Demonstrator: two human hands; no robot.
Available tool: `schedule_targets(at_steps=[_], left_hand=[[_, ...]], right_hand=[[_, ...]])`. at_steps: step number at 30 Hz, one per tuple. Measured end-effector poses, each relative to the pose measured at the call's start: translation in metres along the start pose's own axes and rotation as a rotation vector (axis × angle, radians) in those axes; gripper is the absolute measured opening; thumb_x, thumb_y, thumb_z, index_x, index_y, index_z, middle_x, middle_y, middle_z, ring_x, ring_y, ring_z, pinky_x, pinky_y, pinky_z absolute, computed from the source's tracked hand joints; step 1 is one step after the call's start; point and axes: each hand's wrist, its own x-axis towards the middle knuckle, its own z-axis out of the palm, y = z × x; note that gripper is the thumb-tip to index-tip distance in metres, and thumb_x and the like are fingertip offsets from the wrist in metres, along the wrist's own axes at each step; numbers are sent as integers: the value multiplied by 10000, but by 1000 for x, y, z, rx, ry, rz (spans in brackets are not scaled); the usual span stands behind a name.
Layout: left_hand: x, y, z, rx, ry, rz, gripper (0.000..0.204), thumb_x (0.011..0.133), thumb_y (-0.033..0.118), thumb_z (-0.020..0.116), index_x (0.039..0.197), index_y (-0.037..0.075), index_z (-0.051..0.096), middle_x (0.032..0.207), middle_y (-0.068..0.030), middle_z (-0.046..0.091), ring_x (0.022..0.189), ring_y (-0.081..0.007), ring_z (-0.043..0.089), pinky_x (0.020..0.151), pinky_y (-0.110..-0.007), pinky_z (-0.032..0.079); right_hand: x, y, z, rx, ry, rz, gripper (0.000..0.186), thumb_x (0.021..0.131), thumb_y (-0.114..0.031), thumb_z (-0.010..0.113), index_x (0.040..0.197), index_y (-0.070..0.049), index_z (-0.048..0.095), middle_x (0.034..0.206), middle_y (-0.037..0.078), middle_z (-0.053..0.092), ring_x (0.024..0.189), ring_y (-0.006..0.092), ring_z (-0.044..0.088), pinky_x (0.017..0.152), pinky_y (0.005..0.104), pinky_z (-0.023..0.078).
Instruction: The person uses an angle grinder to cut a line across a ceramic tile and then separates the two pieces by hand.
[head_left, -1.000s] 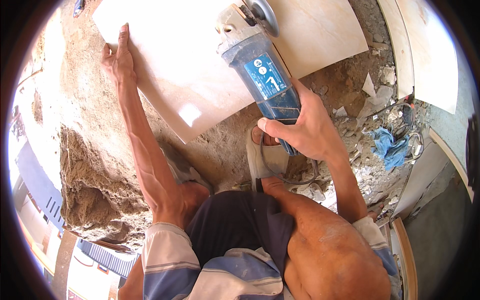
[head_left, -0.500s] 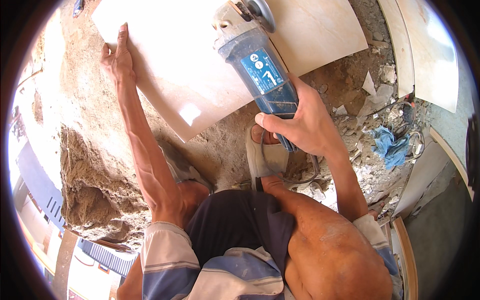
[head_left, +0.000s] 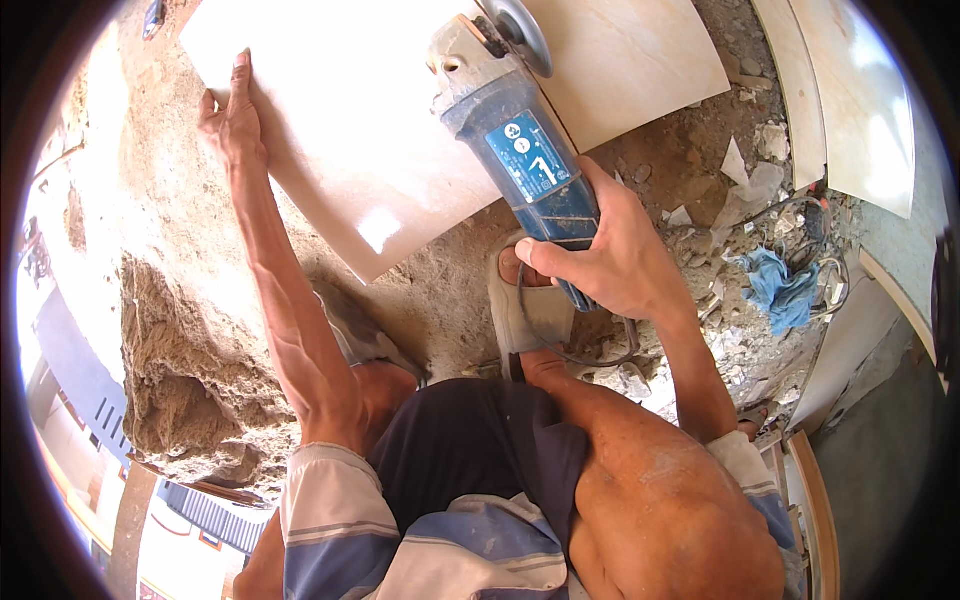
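A blue angle grinder (head_left: 525,150) with a grey head is held by its body in my right hand (head_left: 622,245), my thumb across the near end. Its disc (head_left: 522,35) is at the far right side of the head, over a large cream tile (head_left: 400,165). A dark line runs along the tile beside the grinder; the rest of it is behind the tool. On the tile's left edge, my left hand (head_left: 235,125) is closed, its thumb along the top and the other fingers partly hidden. The grinder's cord (head_left: 610,360) loops down by my sandalled right foot (head_left: 530,290).
Broken tile pieces and rubble (head_left: 700,290) cover the ground to the right, with a crumpled blue cloth (head_left: 780,290) among cords. More tiles (head_left: 860,110) stand at the far right. A rough earth edge (head_left: 190,390) drops off at the left. A small dark object (head_left: 153,18) lies far left.
The grinder and my right hand have shifted slightly nearer to me. My left hand and the tile have barely moved.
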Motion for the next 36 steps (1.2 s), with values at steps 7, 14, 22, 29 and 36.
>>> schedule_targets(at_steps=[7, 14, 22, 29, 36], left_hand=[[-2, -3, 5, 25, 79, 3, 1101, 789, 628, 967, 1503, -112, 572, 1201, -245, 796, 1073, -373, 788, 932, -514, 702], [-9, 8, 5, 41, 28, -21, 1199, 798, 626, 962, 1586, -132, 472, 1295, -276, 762, 1154, -391, 768, 970, -512, 692], [-3, 0, 6, 3, 35, -4, 1192, 789, 624, 970, 1569, -137, 489, 1303, -278, 757, 1163, -380, 764, 972, -507, 690], [-11, 7, 6, 8, 40, 0, 1125, 788, 599, 982, 1516, -138, 543, 1188, -251, 800, 1070, -367, 790, 926, -507, 699], [-21, 20, 3, -22, 5, -26, 1184, 803, 578, 978, 1596, -128, 452, 1279, -265, 773, 1151, -380, 766, 1011, -506, 660]], right_hand=[[-9, 12, 3, -2, 7, -7, 679, 827, -348, 889, 1319, 53, 649, 1076, 202, 779, 987, 313, 770, 933, 426, 600], [8, 2, 3, 60, -19, -3, 634, 862, -279, 872, 1339, 62, 631, 1015, 188, 776, 851, 264, 776, 852, 377, 620], [1, 6, 2, 29, 0, 10, 661, 830, -316, 889, 1328, 46, 650, 1041, 188, 783, 953, 289, 774, 898, 416, 608], [-16, 13, 2, 10, 14, 31, 665, 822, -362, 892, 1311, 26, 665, 1098, 194, 780, 1008, 315, 761, 947, 426, 586], [-12, 10, 3, 53, -18, 56, 621, 842, -327, 889, 1289, 41, 663, 1107, 203, 783, 1017, 295, 765, 947, 418, 589]])
